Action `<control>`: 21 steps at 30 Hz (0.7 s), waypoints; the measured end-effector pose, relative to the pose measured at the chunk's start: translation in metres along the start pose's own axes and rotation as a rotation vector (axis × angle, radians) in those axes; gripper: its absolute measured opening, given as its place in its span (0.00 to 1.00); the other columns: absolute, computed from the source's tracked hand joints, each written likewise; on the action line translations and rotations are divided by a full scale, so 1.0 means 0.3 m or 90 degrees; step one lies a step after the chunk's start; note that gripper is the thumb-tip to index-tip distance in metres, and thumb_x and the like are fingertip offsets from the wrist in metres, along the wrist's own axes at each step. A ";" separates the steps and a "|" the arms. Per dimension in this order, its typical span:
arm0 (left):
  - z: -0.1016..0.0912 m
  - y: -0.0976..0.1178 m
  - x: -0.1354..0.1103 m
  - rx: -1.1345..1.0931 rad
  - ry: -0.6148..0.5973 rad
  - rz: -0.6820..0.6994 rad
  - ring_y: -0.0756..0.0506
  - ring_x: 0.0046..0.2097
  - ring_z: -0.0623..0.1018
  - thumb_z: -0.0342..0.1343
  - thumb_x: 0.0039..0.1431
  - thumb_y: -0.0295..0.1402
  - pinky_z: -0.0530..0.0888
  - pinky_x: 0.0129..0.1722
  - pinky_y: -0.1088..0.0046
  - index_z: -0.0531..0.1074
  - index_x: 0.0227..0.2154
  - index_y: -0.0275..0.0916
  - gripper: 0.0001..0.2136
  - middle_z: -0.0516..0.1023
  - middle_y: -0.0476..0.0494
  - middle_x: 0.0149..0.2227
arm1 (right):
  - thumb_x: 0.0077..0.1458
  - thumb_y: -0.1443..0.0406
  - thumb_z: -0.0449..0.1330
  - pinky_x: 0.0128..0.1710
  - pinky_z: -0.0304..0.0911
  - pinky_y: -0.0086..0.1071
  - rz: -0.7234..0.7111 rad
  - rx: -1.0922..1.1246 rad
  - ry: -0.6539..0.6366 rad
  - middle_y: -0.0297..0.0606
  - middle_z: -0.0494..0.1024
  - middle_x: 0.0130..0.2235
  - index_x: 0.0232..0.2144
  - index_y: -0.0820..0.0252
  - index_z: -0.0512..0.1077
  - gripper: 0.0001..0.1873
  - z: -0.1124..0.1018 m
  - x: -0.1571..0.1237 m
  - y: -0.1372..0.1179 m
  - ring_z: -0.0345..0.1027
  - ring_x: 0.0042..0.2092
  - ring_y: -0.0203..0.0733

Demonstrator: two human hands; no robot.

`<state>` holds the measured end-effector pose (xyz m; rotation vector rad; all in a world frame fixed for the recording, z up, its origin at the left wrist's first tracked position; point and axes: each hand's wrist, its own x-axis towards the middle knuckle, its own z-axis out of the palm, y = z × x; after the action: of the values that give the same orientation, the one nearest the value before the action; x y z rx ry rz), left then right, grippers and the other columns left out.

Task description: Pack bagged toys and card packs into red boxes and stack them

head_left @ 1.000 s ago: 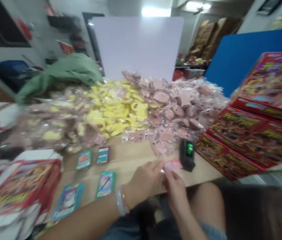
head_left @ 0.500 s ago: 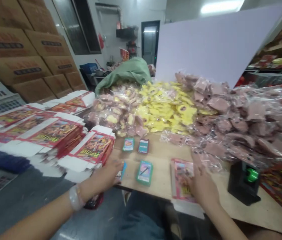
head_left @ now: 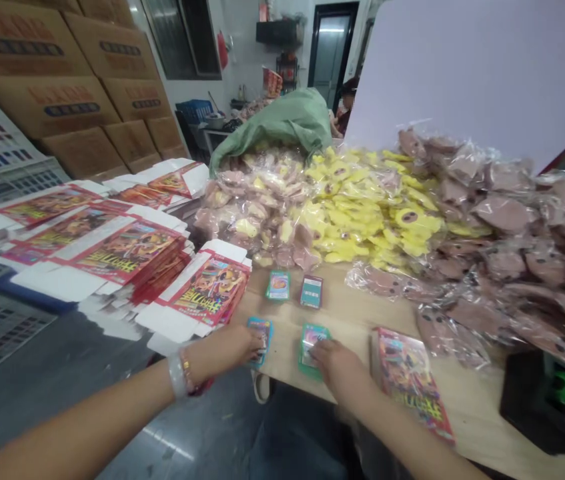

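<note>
On my feed, both hands are working low on the wooden table (head_left: 462,400), at about 12 o'clock from the head camera. The left hand (head_left: 227,350), a clear bangle (head_left: 177,375) on its wrist, lies with fingers stretched out and together, the tips on a blue-edged card pack (head_left: 261,340). The right hand (head_left: 337,365) is curled down over a green-edged card pack (head_left: 313,347). Neither hand is spread wide, but I cannot tell from here whether either pack is gripped or only touched. Two more card packs (head_left: 295,288) lie apart, further up the table. Just beside the right hand, at about 1 o'clock, lies a red printed box (head_left: 407,383), the only one on the table, and it looks made up. At 10 o'clock, stacks of flat printed box blanks (head_left: 127,250) sit off the table's edge. Heaps of bagged yellow and pink-brown pieces (head_left: 377,213) fill 12 to 2 o'clock, with a green sack (head_left: 272,123) behind them. By my judgement, the work looks early: few packs and boxes are out, while the blanks and heaps remain large.
</note>
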<state>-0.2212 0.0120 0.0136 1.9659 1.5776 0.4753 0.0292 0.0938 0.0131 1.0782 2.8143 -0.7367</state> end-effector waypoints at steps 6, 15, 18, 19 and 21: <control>0.019 0.151 0.026 -0.138 0.198 -0.131 0.44 0.40 0.75 0.46 0.56 0.37 0.70 0.41 0.69 0.73 0.40 0.39 0.14 0.77 0.42 0.39 | 0.54 0.58 0.52 0.35 0.64 0.36 0.195 0.612 0.376 0.34 0.71 0.27 0.29 0.58 0.66 0.10 -0.038 -0.083 0.013 0.69 0.32 0.41; 0.338 0.567 0.371 -0.732 -0.185 -0.062 0.44 0.36 0.76 0.45 0.58 0.42 0.73 0.38 0.65 0.69 0.45 0.35 0.19 0.76 0.39 0.38 | 0.47 0.59 0.61 0.34 0.65 0.35 0.256 1.160 0.247 0.37 0.76 0.38 0.39 0.56 0.68 0.16 -0.042 -0.376 0.249 0.71 0.36 0.41; 0.346 0.575 0.497 -0.373 -0.291 0.110 0.38 0.47 0.72 0.52 0.52 0.38 0.68 0.46 0.58 0.68 0.48 0.40 0.19 0.73 0.39 0.46 | 0.45 0.54 0.60 0.36 0.65 0.36 0.415 0.876 0.468 0.41 0.77 0.37 0.35 0.60 0.70 0.17 -0.045 -0.516 0.429 0.70 0.37 0.46; 0.357 0.575 0.546 -0.262 -0.303 0.186 0.36 0.53 0.67 0.56 0.48 0.34 0.63 0.52 0.55 0.68 0.48 0.43 0.21 0.69 0.40 0.51 | 0.44 0.53 0.60 0.38 0.64 0.37 0.477 0.726 0.544 0.41 0.77 0.37 0.33 0.60 0.71 0.18 -0.042 -0.546 0.489 0.69 0.38 0.48; 0.399 0.584 0.650 -0.096 -0.350 0.336 0.36 0.60 0.55 0.61 0.36 0.22 0.50 0.59 0.56 0.69 0.47 0.48 0.29 0.63 0.47 0.56 | 0.43 0.53 0.58 0.40 0.62 0.38 0.531 0.454 0.559 0.41 0.77 0.36 0.31 0.59 0.73 0.17 -0.036 -0.575 0.596 0.69 0.39 0.50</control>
<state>0.0314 0.1507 0.0161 2.1434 0.6673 0.2100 0.2757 0.1070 -0.0173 3.0146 2.0613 -1.3946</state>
